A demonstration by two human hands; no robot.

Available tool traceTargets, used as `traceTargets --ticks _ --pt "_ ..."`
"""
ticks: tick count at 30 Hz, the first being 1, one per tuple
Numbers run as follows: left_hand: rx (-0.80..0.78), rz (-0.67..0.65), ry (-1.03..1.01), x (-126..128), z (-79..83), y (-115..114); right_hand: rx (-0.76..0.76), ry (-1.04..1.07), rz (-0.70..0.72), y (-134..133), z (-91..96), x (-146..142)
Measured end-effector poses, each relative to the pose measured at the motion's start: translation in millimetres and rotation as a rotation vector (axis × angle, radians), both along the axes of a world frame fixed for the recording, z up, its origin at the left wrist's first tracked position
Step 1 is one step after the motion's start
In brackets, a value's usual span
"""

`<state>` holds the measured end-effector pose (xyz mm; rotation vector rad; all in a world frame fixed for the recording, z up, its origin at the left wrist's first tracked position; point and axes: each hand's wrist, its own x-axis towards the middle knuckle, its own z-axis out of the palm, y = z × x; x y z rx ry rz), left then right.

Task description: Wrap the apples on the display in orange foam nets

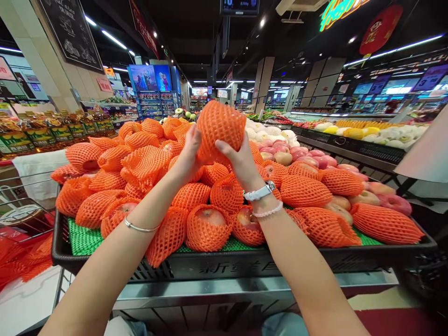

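Both my hands are raised over a pile of apples in orange foam nets. My left hand (189, 149) and my right hand (238, 158) grip one net-wrapped apple (220, 123) from either side, holding it above the heap. My right wrist carries a white watch and a bead bracelet; my left forearm has a thin bangle. Under my hands lie several netted apples (208, 226) on a green mat (82, 238) in a black crate (245, 263).
Bare pink apples (308, 156) and pale fruit (259, 133) lie behind the pile. A dark stand with yellow and white fruit (367, 133) runs along the right. A wire cart (24, 205) and loose orange nets (21, 261) are at left. Bottled goods (42, 133) line the left shelf.
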<state>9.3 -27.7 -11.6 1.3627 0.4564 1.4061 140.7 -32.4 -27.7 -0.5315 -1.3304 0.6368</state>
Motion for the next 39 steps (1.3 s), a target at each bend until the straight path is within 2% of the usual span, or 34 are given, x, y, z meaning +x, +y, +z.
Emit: traceTargets --ticks 2,4,8,10,12,15,18,21,22,24,26,28,32,36,39 --pt "-0.057 -0.121 0.020 3 -2.9 0 0.008 -0.117 0.007 1 -3.3 -2" --pt "-0.081 -0.138 0.003 4 -6.2 0 0.054 -0.220 -0.054 2 -6.1 -2" --pt "-0.186 -0.190 0.009 2 -10.5 4 0.265 -0.396 -0.502 -1 -6.9 1" --pt "-0.245 -0.227 0.047 2 -12.5 6 0.369 -0.540 -0.629 -5 -5.5 4" --pt "-0.288 -0.245 0.070 2 -14.8 7 0.421 -0.689 -0.621 -6 -4.8 6" --pt "-0.312 -0.246 0.066 2 -18.0 10 0.381 -0.782 -0.554 -2 -6.9 9" --pt "-0.317 -0.230 0.052 0 -18.6 13 0.327 -0.703 -0.517 3 -10.1 10" --pt "-0.301 -0.206 0.028 0 -16.9 14 0.270 -0.460 -0.505 6 -10.1 12" --pt "-0.269 -0.187 0.014 1 -16.3 14 0.212 -0.365 -0.464 7 -9.4 12" --pt "-0.154 -0.116 -0.020 4 -15.8 14 0.050 -0.217 -0.258 7 -7.9 10" --pt "-0.013 -0.018 -0.041 5 -15.7 12 -0.090 -0.146 0.007 5 -7.2 6" --pt "0.115 0.061 -0.032 5 -15.6 10 -0.150 -0.110 0.132 4 -7.7 0" --pt "0.449 0.232 0.145 -3 -14.8 7 -0.157 -0.029 0.108 -1 -10.9 -15" --pt "0.836 0.452 0.438 -12 -14.5 14 -0.034 0.106 0.047 -7 -13.5 -28" --pt "1.081 0.492 0.620 -16 -14.1 21 0.001 0.145 -0.002 -8 -8.5 -21"
